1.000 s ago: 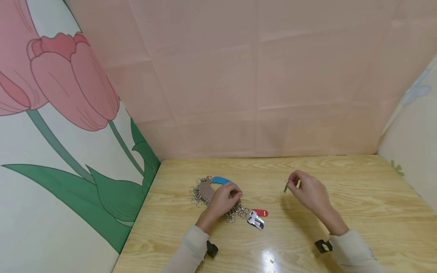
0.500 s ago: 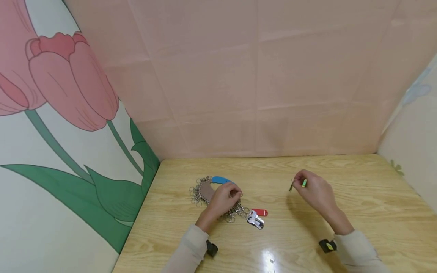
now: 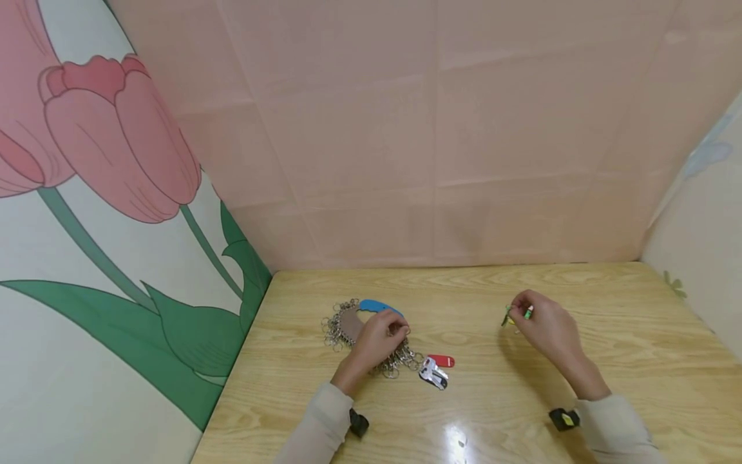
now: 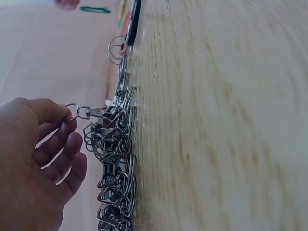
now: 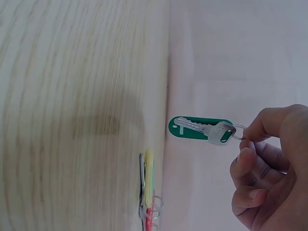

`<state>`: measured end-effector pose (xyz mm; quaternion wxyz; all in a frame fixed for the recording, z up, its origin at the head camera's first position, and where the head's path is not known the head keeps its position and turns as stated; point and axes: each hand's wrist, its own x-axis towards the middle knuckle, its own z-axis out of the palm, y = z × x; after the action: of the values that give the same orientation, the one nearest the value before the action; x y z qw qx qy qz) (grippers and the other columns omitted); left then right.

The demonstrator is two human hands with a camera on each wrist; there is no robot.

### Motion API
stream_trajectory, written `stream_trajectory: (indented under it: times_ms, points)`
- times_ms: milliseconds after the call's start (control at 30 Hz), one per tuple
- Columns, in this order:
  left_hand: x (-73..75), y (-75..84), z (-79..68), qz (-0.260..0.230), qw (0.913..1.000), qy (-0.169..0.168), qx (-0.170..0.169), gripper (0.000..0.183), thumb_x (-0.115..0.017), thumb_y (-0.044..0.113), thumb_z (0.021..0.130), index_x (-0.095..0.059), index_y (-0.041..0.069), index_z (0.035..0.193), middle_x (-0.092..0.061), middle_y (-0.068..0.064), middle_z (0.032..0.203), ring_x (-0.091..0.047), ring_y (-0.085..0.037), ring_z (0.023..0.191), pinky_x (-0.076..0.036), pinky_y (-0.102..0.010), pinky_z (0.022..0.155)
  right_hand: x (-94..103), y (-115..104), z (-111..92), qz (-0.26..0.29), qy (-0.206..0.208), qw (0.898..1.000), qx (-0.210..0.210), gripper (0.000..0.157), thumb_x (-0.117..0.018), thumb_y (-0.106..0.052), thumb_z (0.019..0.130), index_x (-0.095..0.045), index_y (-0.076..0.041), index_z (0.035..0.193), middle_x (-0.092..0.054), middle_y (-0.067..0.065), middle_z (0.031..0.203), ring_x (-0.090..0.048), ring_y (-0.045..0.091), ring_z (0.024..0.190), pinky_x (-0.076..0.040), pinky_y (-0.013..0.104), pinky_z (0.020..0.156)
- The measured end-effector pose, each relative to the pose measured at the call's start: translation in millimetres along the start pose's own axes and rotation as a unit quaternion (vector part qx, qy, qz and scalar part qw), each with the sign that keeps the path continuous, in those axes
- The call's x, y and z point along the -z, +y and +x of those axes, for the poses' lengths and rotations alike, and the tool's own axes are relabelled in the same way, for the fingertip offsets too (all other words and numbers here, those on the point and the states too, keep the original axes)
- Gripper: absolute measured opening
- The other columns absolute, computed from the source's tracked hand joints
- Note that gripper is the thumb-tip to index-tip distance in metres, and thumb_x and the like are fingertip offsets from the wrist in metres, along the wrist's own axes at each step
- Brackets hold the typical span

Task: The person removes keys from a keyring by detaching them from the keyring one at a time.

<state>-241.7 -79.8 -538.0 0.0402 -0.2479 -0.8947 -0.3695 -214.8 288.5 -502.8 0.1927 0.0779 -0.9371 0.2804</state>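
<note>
My left hand [image 3: 379, 336] pinches a small metal ring [image 4: 72, 111] between thumb and forefinger. That ring belongs to a swivel clasp on the brown curved key holder [image 3: 350, 322], whose edge bears many clasps [image 4: 115, 137]. Off to the right, my right hand [image 3: 547, 327] is raised above the table. Its thumb and forefinger pinch a thin key ring [image 5: 238, 131], from which hang a silver key [image 5: 220, 134] and a green key tag [image 5: 195, 135]. Yellow and green tags [image 5: 149, 178] lie on the table below, partly hidden by this hand in the head view.
A red tag [image 3: 443, 361] and several keys [image 3: 433, 374] lie at the holder's right end. The holder has a blue part [image 3: 377, 305] at its far side. The wooden table [image 3: 324, 425] meets a pink wall sheet [image 3: 371, 161] at the back.
My right hand has moved to the right with the key ring, and a bit of yellow now shows beside it. The left hand stays in place on its ring.
</note>
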Motion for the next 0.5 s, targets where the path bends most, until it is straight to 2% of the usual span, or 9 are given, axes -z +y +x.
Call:
stream_trajectory:
  times_ms: [267,500]
  points:
    - [1.3,-0.7,-1.2,0.009,0.9998,0.000,0.017,0.009,-0.069,0.023,0.106,-0.077,0.019,0.107,-0.069,0.006,0.101,-0.058,-0.003,0.087,-0.052,-0.019,0.075,2.5,8,-3,-0.005,0.005,1.000,-0.010,0.008,-0.071,-0.018,0.099,-0.071,-0.011,0.096,-0.071,0.003,0.082,-0.048,0.006,0.058,-0.037,0.025,0.047]
    - [2.3,0.9,-2.2,0.005,0.9996,-0.004,0.028,0.011,-0.069,0.024,0.106,-0.078,0.019,0.109,-0.070,0.006,0.101,-0.059,-0.004,0.087,-0.052,-0.020,0.076,-0.2,16,-7,-0.014,-0.005,1.000,-0.019,0.007,-0.069,-0.014,0.098,-0.072,-0.008,0.098,-0.071,0.003,0.083,-0.043,0.003,0.056,-0.035,0.025,0.047]
